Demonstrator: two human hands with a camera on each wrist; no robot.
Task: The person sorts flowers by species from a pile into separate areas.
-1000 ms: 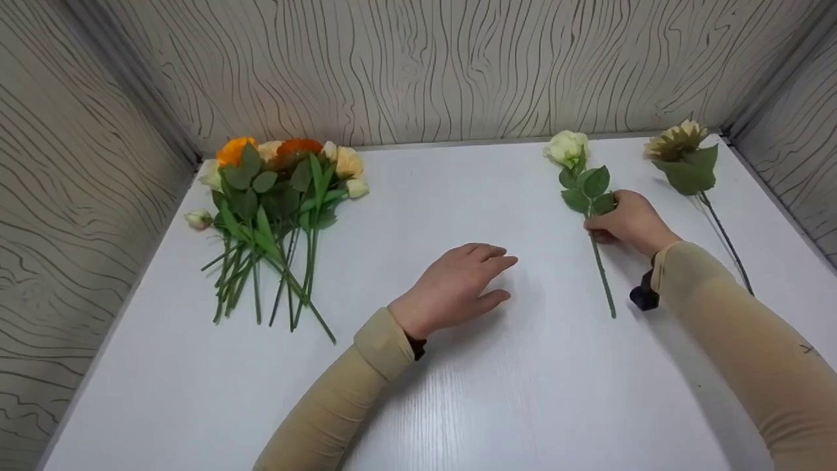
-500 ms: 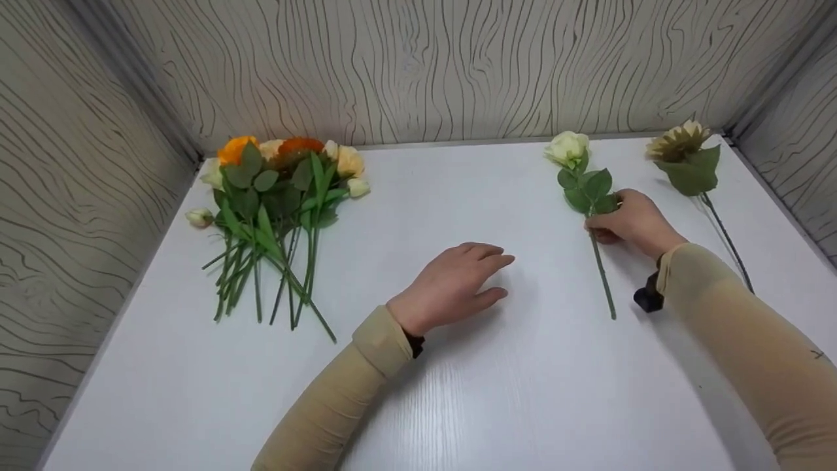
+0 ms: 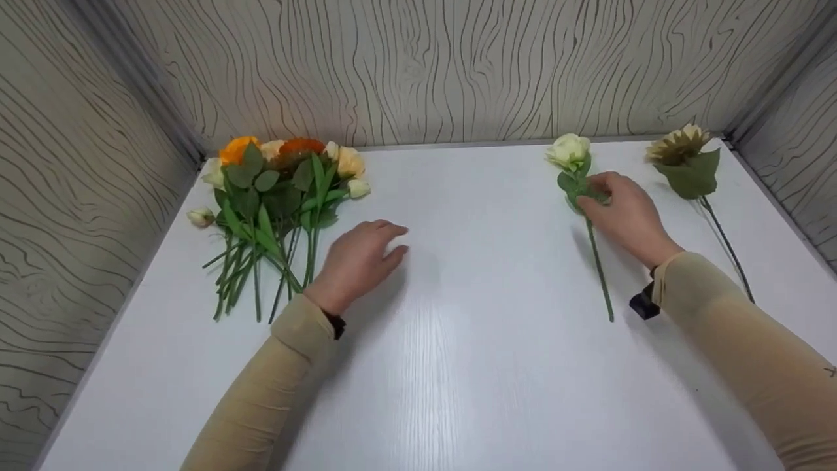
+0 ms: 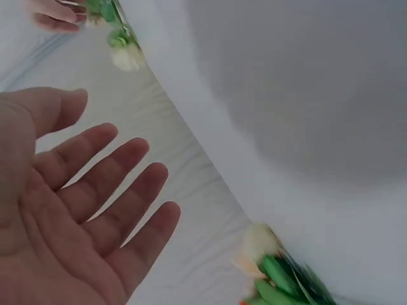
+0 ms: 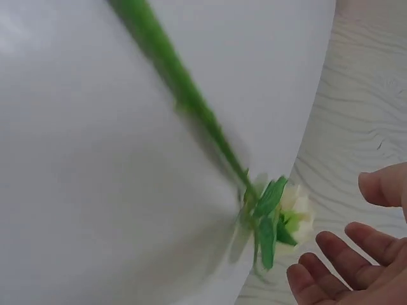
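Note:
A cream-white rose (image 3: 569, 152) with green leaves and a straight stem lies on the white table, right of the middle. My right hand (image 3: 624, 212) hovers over its leaves in the head view. In the right wrist view, that hand's fingers (image 5: 348, 262) are spread and stand apart from the rose (image 5: 294, 219). My left hand (image 3: 356, 265) is in the air just right of a bunch of flowers (image 3: 288, 193) and holds nothing. The left wrist view shows its palm and loosely extended fingers (image 4: 143, 225).
The bunch at the back left has orange, rust, peach and white heads, with its stems toward me. A beige sunflower-like bloom (image 3: 680, 147) on a long dark stem lies at the far right. Patterned walls (image 3: 451, 72) enclose the table (image 3: 490, 366) at the back and sides.
My right hand has let go of the rose's stem and risen slightly over the leaves. My left hand has moved left, toward the bunch. The rose lies nearly where it was.

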